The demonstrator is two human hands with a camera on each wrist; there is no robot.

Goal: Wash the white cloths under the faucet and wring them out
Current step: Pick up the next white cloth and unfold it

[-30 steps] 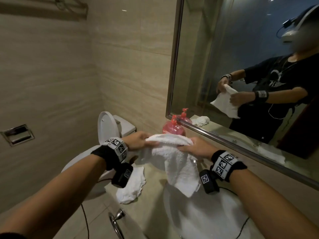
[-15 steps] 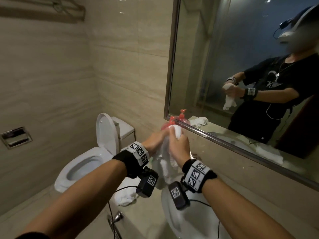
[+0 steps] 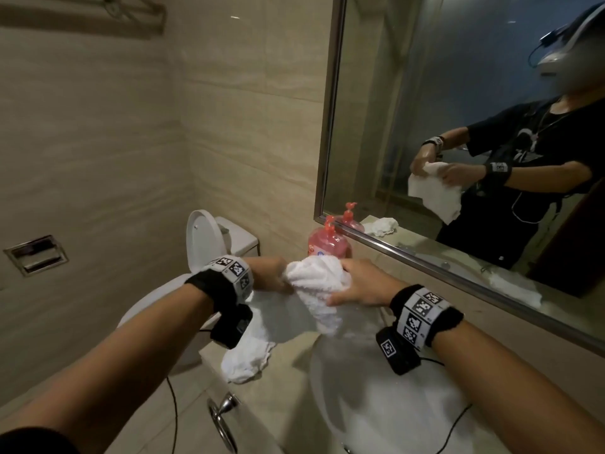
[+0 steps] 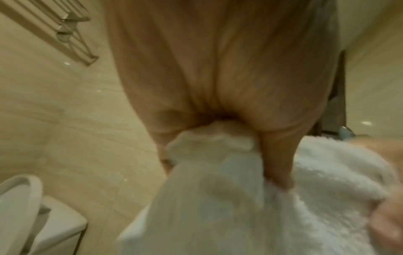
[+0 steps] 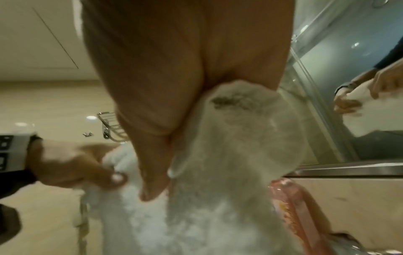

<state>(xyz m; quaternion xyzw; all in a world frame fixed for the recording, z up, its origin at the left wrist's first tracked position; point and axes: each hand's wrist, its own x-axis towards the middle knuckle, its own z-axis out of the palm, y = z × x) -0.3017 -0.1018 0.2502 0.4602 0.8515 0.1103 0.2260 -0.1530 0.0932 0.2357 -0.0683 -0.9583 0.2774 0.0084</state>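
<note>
A fluffy white terry towel (image 3: pixel 314 283), bunched and drooping, hangs at frame centre above the glossy basin (image 3: pixel 376 404). The left hand (image 3: pixel 268 273) and right hand (image 3: pixel 360 285) both clench it, fingers curled tight.

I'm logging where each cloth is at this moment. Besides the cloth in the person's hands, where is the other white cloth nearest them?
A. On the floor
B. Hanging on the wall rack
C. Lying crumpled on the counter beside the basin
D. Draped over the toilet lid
C: while the left hand and right hand grip one white cloth, the second cloth lies crumpled on the counter, left of the basin.
</note>
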